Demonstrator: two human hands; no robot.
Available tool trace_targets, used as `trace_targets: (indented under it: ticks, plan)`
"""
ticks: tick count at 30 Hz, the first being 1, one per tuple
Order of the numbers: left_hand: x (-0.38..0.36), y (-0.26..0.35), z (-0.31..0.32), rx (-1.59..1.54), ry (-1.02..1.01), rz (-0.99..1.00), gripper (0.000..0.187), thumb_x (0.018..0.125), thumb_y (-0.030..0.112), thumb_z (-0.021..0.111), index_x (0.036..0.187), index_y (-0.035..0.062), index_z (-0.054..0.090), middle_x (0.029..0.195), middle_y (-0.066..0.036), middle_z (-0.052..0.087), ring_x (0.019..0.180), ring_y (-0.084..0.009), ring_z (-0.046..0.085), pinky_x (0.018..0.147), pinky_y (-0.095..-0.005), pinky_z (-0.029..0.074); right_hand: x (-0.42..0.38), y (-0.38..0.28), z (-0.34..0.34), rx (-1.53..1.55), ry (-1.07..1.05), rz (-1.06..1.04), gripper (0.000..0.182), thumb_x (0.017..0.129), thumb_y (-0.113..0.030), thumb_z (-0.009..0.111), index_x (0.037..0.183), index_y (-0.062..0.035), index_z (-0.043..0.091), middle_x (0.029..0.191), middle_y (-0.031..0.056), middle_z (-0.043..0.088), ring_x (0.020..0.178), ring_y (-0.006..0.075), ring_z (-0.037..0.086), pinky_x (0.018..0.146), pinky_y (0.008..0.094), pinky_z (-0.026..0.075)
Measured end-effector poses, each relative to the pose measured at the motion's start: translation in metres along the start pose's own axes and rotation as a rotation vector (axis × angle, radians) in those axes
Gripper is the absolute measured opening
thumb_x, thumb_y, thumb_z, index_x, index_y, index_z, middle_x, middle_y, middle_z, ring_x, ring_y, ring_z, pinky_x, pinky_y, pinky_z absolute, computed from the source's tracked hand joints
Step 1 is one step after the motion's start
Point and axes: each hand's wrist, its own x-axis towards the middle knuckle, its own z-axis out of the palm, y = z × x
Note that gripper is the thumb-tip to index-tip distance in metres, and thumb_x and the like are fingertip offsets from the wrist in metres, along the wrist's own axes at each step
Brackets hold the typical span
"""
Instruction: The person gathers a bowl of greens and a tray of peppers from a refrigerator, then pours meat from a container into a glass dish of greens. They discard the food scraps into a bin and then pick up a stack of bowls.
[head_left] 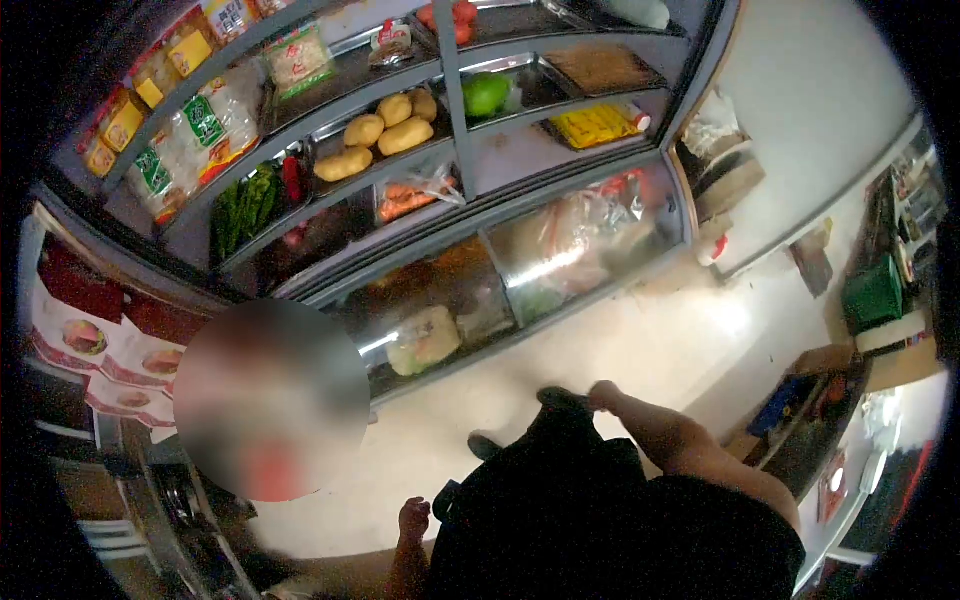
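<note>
My left hand [415,520] hangs low beside my dark clothing, over the pale floor. Its fingers are curled in, and what they hold, if anything, is hidden. My right arm reaches forward and down, so that my right hand [602,394] overlaps one of my dark shoes [563,398] in this view. That hand is small and dim, its fingers not distinct. Ahead stands a display cooler [480,300] with potatoes [408,136], green peppers [248,205], bagged carrots [405,198], a green round vegetable [486,95] and a yellow package [594,126] on its shelves.
Wrapped food, including a pale wrapped bundle [424,340], lies in the cooler's lower glass-fronted section. A green bin [873,292] and a wooden crate [800,410] stand at the right. Printed boxes [95,335] are at the left. A blurred round patch hides part of the left side.
</note>
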Motion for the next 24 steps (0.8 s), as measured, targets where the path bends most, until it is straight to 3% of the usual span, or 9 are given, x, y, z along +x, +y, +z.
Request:
trace_targets:
  ticks: [2,3,4,5,7,10,12,18,24]
  plan:
    - [0.003,-0.023,0.037,0.041,0.077,0.054,0.020,0.081,0.010,0.039,0.091,-0.0056,0.047,0.064,-0.008,0.047,0.056,-0.0182,0.046,0.051,-0.0279,0.042,0.072,0.051,0.037,0.885,0.170,-0.558,0.020,0.078,-0.028,0.053,0.080,-0.0082,0.058,0.075,0.0056,0.059,0.063,0.0187,0.056,0.053,0.0321,0.046]
    - [-0.001,-0.034,0.057,0.064,0.117,0.076,0.020,0.081,0.011,0.039,0.091,-0.0050,0.048,0.063,-0.007,0.046,0.055,-0.0176,0.045,0.050,-0.0280,0.041,0.086,0.047,0.020,1.735,-0.137,-0.717,0.024,0.079,-0.028,0.052,0.090,-0.0064,0.055,0.080,0.0064,0.057,0.065,0.0188,0.055,0.053,0.0322,0.046]
    - [-0.006,-0.045,0.077,0.087,0.159,0.097,0.021,0.081,0.012,0.039,0.090,-0.0044,0.048,0.062,-0.006,0.045,0.054,-0.0171,0.044,0.050,-0.0281,0.041,0.071,0.031,-0.019,1.383,0.087,-0.884,0.021,0.079,-0.024,0.052,0.089,-0.0047,0.054,0.077,0.0067,0.055,0.062,0.0159,0.053,0.050,0.0277,0.044]
    - [-0.010,-0.048,0.095,-0.193,0.161,-0.172,0.021,0.081,0.016,0.039,0.086,-0.0022,0.049,0.061,-0.004,0.043,0.053,-0.0170,0.043,0.051,-0.0285,0.041,0.046,0.008,-0.068,1.049,0.353,-0.986,0.019,0.079,-0.020,0.052,0.088,-0.0030,0.054,0.073,0.0069,0.054,0.060,0.0130,0.051,0.048,0.0232,0.042]
    - [-0.011,-0.006,0.116,-1.051,0.189,-0.785,0.025,0.082,0.026,0.039,0.077,0.0056,0.053,0.062,-0.004,0.045,0.056,-0.0178,0.045,0.055,-0.0309,0.042,0.052,0.021,-0.095,1.001,0.412,-1.039,0.018,0.079,-0.018,0.052,0.088,-0.0023,0.054,0.071,0.0062,0.053,0.058,0.0113,0.050,0.046,0.0204,0.040]
    - [-0.028,0.030,0.194,-1.751,0.580,-0.581,0.023,0.082,0.023,0.041,0.073,0.0068,0.054,0.065,-0.005,0.049,0.059,-0.0181,0.049,0.054,-0.0323,0.044,0.067,0.047,-0.115,0.944,0.162,-0.454,0.014,0.075,-0.018,0.053,0.069,-0.0056,0.055,0.075,0.0105,0.056,0.064,0.0265,0.052,0.056,0.0351,0.042]
    - [-0.028,0.023,0.251,-1.241,0.448,-0.862,0.014,0.073,0.004,0.054,0.087,0.0032,0.053,0.068,-0.006,0.052,0.062,-0.0184,0.051,0.054,-0.0309,0.045,0.090,0.091,-0.102,0.505,0.240,-0.538,0.014,0.073,-0.017,0.052,0.065,-0.0059,0.056,0.069,0.0103,0.055,0.061,0.0257,0.052,0.054,0.0361,0.043]
    - [-0.026,0.127,0.310,-0.154,0.245,-0.732,0.024,0.074,0.004,0.051,0.098,0.0008,0.050,0.086,-0.010,0.058,0.074,-0.0206,0.056,0.063,-0.0291,0.046,0.093,0.180,-0.089,-0.433,0.217,-0.555,0.016,0.069,-0.014,0.048,0.060,-0.0087,0.059,0.065,0.0113,0.058,0.062,0.0262,0.057,0.054,0.0383,0.046]
    - [-0.057,0.135,0.359,-0.609,0.379,-0.851,0.022,0.078,0.012,0.049,0.097,0.0008,0.052,0.086,-0.010,0.058,0.072,-0.0207,0.056,0.060,-0.0297,0.045,0.117,0.212,-0.051,-0.323,0.286,-0.714,0.030,0.072,-0.029,0.051,0.050,-0.0082,0.051,0.052,0.0138,0.050,0.053,0.0328,0.050,0.052,0.0433,0.041]
